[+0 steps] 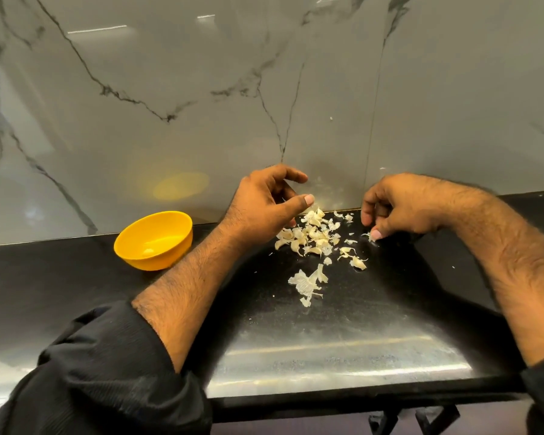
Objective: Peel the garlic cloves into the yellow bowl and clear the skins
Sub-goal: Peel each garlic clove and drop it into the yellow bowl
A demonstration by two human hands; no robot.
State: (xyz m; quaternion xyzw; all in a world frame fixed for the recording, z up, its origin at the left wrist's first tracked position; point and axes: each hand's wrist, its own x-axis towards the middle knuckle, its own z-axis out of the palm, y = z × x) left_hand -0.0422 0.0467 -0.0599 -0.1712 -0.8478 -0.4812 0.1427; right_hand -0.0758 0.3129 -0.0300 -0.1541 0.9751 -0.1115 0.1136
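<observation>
A grey marble wall with dark veins point(201, 89) stands behind a black shiny stone counter point(327, 334), and the whole work happens on this counter. On its left part sits the round yellow plastic bowl point(129, 243); inside it one pale peeled garlic clove point(148, 252) lies on the bottom.

The person's left hand point(261, 208) hovers over the left edge of the garlic heap, between the bowl and the heap. Its fingers are curled loosely and the thumb points to the right; no piece can be seen between them, so it seems to hold nothing. The right hand point(396, 211) is lower, on the right side of the heap, and its thumb and fingers pinch a small white scrap point(370, 236) just at the counter surface; whether this is skin or a bit of clove cannot be told.

The heap of pale cloves and papery skins point(311, 235) lies between the two hands, touching neither clearly. A larger fan-shaped dry skin point(305, 282) lies apart, nearer to the person.

Probably the next clove is taken from the heap, which lies just right of the left fingers; this hand is also the nearer one to the bowl.
</observation>
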